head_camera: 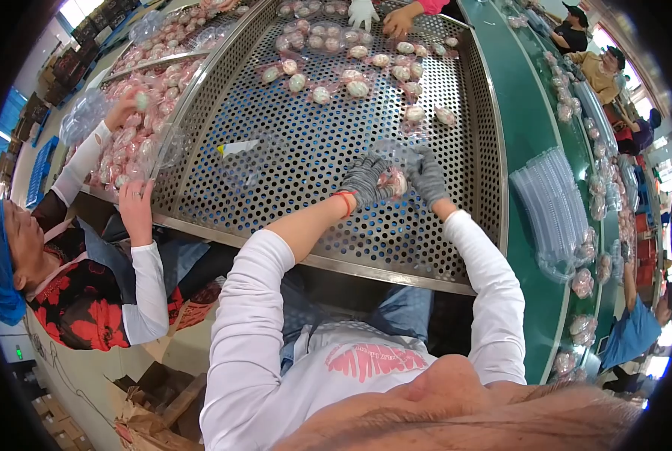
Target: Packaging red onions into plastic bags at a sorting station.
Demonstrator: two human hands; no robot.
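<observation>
My left hand (366,181), in a grey knitted glove, curls around a plastic-wrapped egg (396,181) above the perforated metal table (291,191). Just beyond it a clear plastic egg tray (391,149) lies between my hands. The fingers of my right hand (428,176), gloved in the same grey, are at the tray's right side and appear to grip it. Farther up the table, more wrapped eggs (357,88) are scattered. Near the top edge stand filled clear trays (323,37).
A loose clear wrapper with a paper slip (238,147) lies to the left. Beyond a metal divider, a co-worker's hands (135,197) handle heaped wrapped eggs (127,147). Another person's hands (401,21) reach in above. Stacked clear trays (553,206) rest on the green conveyor (516,107).
</observation>
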